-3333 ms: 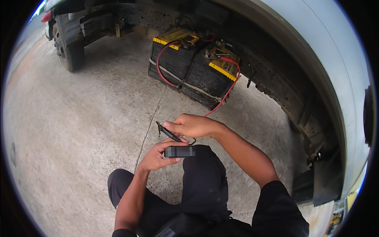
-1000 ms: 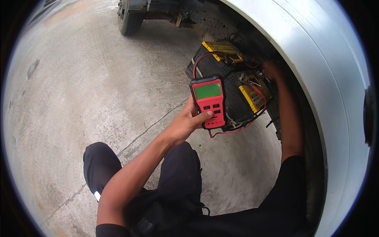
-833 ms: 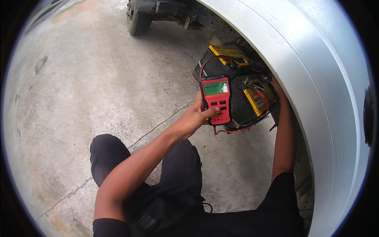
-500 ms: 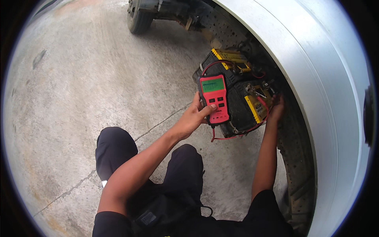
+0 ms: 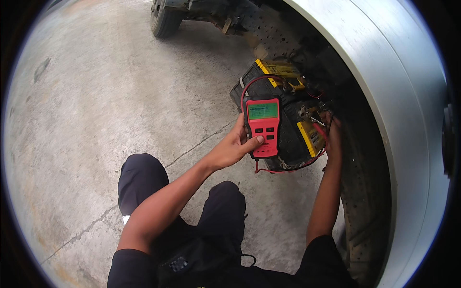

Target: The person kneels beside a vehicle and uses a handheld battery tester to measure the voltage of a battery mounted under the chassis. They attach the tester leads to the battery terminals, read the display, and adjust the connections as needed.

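Observation:
My left hand (image 5: 236, 145) holds a red handheld battery tester (image 5: 262, 126) with a green screen, thumb on its lower buttons. A red lead (image 5: 288, 169) runs from the tester toward two black vehicle batteries with yellow tops (image 5: 283, 101) standing on the concrete under a truck body. My right hand (image 5: 331, 130) reaches to the nearer battery's right end, at a terminal where a clamp (image 5: 307, 115) sits; whether the fingers grip anything is hidden by the dark.
A large grey curved truck body (image 5: 384, 96) fills the right side. A truck wheel (image 5: 163, 19) stands at the top. Cracked concrete floor (image 5: 96, 120) spreads to the left. My knees in dark trousers (image 5: 182, 192) are below the hands.
Earlier both hands held the tester and leads in front of me. Since then the left hand raised the tester beside the batteries, and the right hand came down to the near battery's terminal.

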`<state>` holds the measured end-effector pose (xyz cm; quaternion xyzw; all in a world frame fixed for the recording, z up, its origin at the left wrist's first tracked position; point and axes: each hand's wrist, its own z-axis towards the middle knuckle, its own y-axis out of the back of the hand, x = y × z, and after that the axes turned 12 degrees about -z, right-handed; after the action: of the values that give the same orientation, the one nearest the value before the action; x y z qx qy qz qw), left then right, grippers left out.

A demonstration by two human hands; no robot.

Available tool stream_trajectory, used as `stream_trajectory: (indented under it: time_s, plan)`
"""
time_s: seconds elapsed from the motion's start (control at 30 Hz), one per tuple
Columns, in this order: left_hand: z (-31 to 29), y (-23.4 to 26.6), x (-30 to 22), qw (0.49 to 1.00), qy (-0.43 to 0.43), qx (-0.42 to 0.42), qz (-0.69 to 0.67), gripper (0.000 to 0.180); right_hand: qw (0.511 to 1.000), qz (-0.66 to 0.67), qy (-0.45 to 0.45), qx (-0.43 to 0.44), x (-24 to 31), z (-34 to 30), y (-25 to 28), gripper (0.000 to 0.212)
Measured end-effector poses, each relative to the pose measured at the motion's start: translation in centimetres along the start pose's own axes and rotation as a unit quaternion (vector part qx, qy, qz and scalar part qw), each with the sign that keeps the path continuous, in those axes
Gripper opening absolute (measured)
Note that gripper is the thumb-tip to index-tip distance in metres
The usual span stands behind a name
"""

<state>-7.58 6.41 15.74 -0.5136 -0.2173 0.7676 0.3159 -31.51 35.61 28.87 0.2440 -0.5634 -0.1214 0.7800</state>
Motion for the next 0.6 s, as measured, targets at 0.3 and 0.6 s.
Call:
stream_trajectory:
  time_s: [0.3, 0.6]
  plan:
    - [0.2, 0.4, 0.4, 0.999, 0.014, -0.005, -0.028, 0.080, 0.977, 0.060, 0.091, -0.181, 1.1, -4.7, 0.6, 0.026]
    - [-0.8, 1.0, 1.4, 0.999, 0.016, 0.002, -0.036, 0.082, 0.948, -0.221, 0.228, -0.013, 10.0, -19.9, -17.0, 0.055]
